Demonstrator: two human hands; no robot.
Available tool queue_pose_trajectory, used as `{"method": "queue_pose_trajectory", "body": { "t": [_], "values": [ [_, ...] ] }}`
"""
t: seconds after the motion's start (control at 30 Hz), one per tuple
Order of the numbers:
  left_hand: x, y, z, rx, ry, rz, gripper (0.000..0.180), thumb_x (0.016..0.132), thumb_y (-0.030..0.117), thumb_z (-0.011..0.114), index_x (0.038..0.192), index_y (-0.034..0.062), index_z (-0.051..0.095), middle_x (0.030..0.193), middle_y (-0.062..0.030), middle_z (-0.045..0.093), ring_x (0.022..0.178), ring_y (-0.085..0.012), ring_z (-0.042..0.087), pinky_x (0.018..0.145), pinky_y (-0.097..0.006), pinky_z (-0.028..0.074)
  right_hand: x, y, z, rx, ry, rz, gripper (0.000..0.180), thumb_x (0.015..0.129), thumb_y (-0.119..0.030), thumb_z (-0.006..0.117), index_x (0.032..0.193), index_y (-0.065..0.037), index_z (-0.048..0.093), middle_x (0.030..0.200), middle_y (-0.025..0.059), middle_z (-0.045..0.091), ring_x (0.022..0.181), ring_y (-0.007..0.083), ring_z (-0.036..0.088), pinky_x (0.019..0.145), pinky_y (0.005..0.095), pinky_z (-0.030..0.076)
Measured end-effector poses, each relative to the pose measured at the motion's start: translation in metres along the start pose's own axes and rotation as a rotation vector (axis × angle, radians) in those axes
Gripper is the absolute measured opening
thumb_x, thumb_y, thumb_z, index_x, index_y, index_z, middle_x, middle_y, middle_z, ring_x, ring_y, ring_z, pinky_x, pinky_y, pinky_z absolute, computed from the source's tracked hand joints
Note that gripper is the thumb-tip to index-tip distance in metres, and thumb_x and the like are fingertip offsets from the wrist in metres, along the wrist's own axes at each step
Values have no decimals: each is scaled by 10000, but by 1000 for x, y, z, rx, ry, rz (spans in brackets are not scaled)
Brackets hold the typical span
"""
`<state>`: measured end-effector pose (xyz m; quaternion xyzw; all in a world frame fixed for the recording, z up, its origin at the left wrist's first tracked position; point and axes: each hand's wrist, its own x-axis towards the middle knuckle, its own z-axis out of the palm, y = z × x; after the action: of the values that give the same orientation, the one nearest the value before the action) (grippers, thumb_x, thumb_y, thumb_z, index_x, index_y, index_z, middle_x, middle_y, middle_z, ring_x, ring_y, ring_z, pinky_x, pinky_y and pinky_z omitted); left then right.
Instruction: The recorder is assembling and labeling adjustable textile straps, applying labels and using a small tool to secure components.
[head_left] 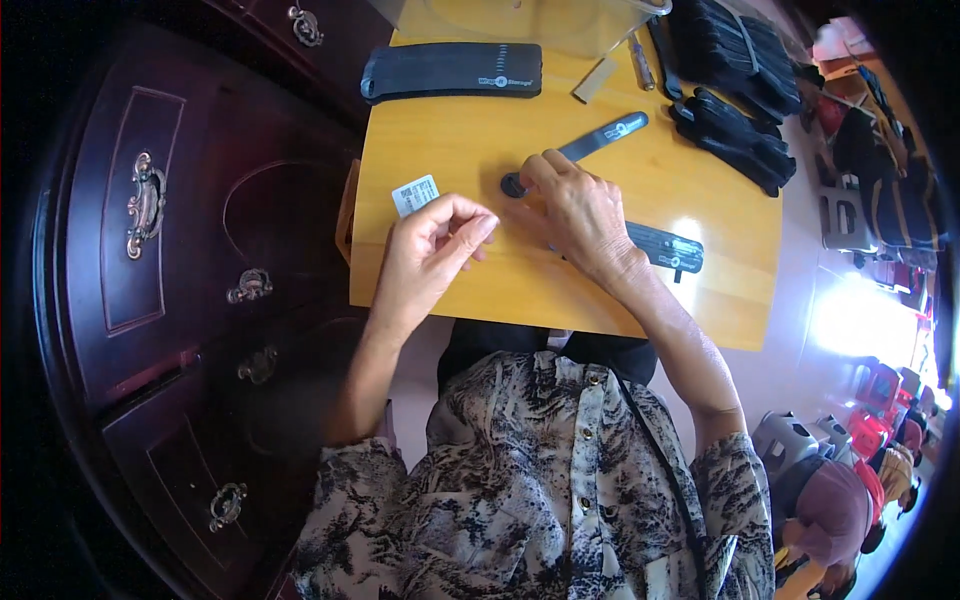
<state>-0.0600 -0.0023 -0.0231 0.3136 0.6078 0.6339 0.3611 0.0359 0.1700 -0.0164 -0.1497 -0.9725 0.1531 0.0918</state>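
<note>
Mid-frame, the right hand (582, 208) bends over the strap (598, 138); I can't tell its grip. The left hand (422, 252) is pinched, nothing showing. The strap looks light, bendy, best taken by its flat end (630, 124).

My left hand (425, 255) could slide forward past the white label (414, 193) over bare tabletop (440, 140), until the dark strap stack (455, 70) blocks it. Beyond my right hand (583, 205) lie the slanting strap (605, 135), small block (595, 80) and black bundle (735, 55); the clear bin (530, 28) seems to close off the far edge.
</note>
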Motion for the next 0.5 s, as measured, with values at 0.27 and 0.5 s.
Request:
{"method": "queue_pose_trajectory", "body": {
  "t": [0.27, 0.5],
  "values": [
    [-16, -41, 16, -160, 221, -47, 137, 951, 133, 587, 980, 2, 610, 828, -29, 617, 683, -72, 577, 575, -200, 447, 2, 1, 11, -11, -4, -46, 195, 803, -178, 656, 931, -80, 546, 900, 87, 597, 843, 281, 654, 642, 401, 528],
    [-11, -50, 37, -209, 204, -35, 182, 950, 148, 594, 1032, -15, 597, 855, -46, 613, 706, -87, 589, 599, -211, 478, 3, 7, 24, -78, 63, 25, 143, 838, -209, 632, 904, -86, 600, 854, 80, 650, 742, 315, 654, 631, 408, 526]
  ]
}}
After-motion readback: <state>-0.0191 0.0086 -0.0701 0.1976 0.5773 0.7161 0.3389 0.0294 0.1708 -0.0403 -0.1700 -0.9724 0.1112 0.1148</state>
